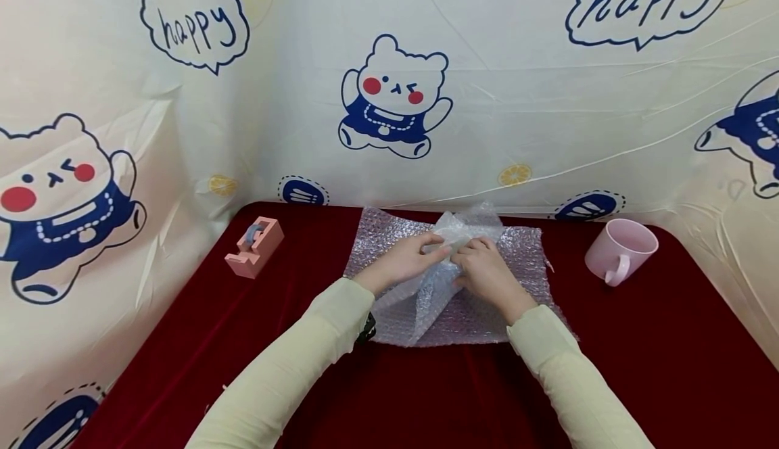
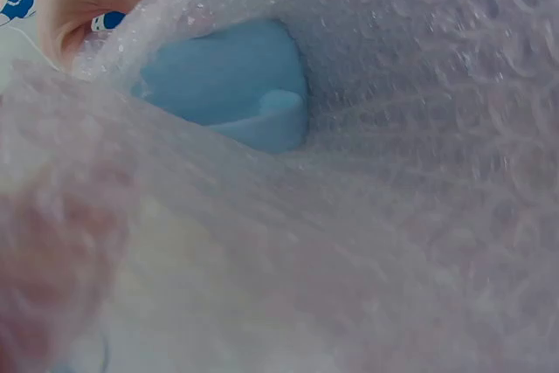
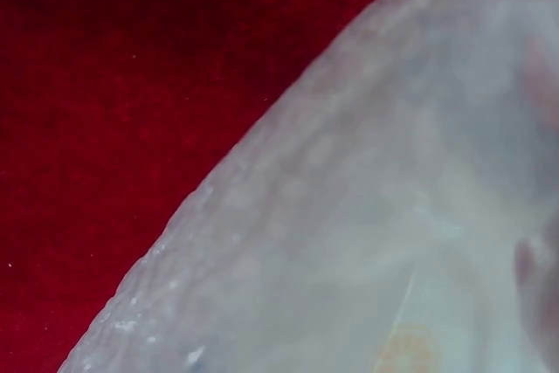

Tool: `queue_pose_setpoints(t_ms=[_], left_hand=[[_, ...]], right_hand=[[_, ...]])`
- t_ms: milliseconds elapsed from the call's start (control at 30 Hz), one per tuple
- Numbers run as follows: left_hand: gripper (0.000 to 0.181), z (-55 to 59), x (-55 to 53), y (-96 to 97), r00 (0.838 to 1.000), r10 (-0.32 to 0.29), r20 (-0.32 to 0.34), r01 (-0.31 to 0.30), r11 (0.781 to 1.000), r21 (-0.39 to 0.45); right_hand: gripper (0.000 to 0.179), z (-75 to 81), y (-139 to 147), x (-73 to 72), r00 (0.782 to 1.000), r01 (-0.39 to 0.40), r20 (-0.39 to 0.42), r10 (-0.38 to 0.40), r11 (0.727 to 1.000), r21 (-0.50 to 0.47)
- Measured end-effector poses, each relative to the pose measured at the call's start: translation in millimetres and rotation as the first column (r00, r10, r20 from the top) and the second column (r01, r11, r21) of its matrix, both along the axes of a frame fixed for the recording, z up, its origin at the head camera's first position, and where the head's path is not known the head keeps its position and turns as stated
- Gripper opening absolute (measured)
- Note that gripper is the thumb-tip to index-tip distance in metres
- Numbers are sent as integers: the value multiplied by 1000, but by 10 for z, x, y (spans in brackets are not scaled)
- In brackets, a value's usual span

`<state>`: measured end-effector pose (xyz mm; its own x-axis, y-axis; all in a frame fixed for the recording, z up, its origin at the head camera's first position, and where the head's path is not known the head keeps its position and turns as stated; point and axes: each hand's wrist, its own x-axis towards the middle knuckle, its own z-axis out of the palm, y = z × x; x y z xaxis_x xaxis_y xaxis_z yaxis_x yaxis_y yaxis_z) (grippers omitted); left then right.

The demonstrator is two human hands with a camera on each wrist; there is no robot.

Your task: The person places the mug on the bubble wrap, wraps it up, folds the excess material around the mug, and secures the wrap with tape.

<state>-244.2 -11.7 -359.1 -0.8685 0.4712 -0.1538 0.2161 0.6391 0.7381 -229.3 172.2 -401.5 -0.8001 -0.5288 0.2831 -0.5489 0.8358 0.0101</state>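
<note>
Bubble wrap (image 1: pixel 523 253) is spread at the middle of the table, its near part folded up and gathered between both hands. My left hand (image 1: pixel 409 260) pinches the gathered wrap from the left with thumb and fingers. From the right, my right hand (image 1: pixel 489 274) holds the same bunch, fingers curled over it. Inside the wrap, the left wrist view shows a smooth light blue thing (image 2: pixel 227 72), like a mug with its handle; the film partly hides it. Clear wrap (image 3: pixel 288 216) fills much of the right wrist view and blurs the fingers behind it.
A pink tape dispenser (image 1: pixel 262 249) with a grey roll stands at the left of the dark red tablecloth (image 1: pixel 414 395). To the right is a pink mug (image 1: pixel 617 253), handle toward the front. A printed white curtain (image 1: pixel 505 111) hangs behind and beside the table.
</note>
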Motion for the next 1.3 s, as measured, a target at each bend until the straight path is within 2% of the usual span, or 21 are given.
queue_pose_setpoints(t_ms=[133, 267, 367, 433, 500, 633, 800, 933, 1133, 1233, 1300], left_hand=[[55, 7, 5, -3, 1000, 31, 2, -31, 999, 16], [46, -18, -11, 24, 994, 91, -65, -89, 995, 35], [36, -70, -36, 82, 976, 163, -146, -153, 985, 76], [30, -105, -47, 122, 956, 222, -191, -202, 972, 117], [24, -137, -56, 162, 937, 282, -207, -249, 953, 170], [20, -182, -57, 216, 907, 385, -168, -338, 907, 252], [22, -213, -61, 249, 890, 439, -122, -383, 867, 320], [22, -226, -75, 265, 888, 445, -120, -382, 856, 347], [26, -243, -102, 279, 887, 449, -107, -391, 854, 343], [37, -245, -116, 281, 883, 463, -72, -417, 846, 331], [45, -246, -129, 281, 886, 464, -16, -434, 840, 326]], right_hand=[[37, -8, 4, -4, 1000, -2, -23, 1, 1000, -12], [35, -12, 9, -7, 1000, 3, -27, -3, 1000, -11], [32, -9, 12, -8, 1000, 8, -29, -8, 1000, -6], [31, -5, 12, -5, 1000, 13, -25, -13, 1000, -6], [31, -3, 10, -2, 1000, 19, -20, -19, 1000, -2], [29, 4, 4, 4, 1000, 29, 0, -29, 1000, 3], [27, 13, -3, 13, 999, 43, 14, -43, 999, 5], [27, 20, -2, 9, 999, 46, 7, -46, 999, 20], [27, 27, -5, 8, 999, 45, 10, -46, 998, 45], [27, 18, -6, 11, 999, 41, 9, -42, 998, 42], [28, 5, -3, 14, 999, 37, 5, -38, 999, 32]])
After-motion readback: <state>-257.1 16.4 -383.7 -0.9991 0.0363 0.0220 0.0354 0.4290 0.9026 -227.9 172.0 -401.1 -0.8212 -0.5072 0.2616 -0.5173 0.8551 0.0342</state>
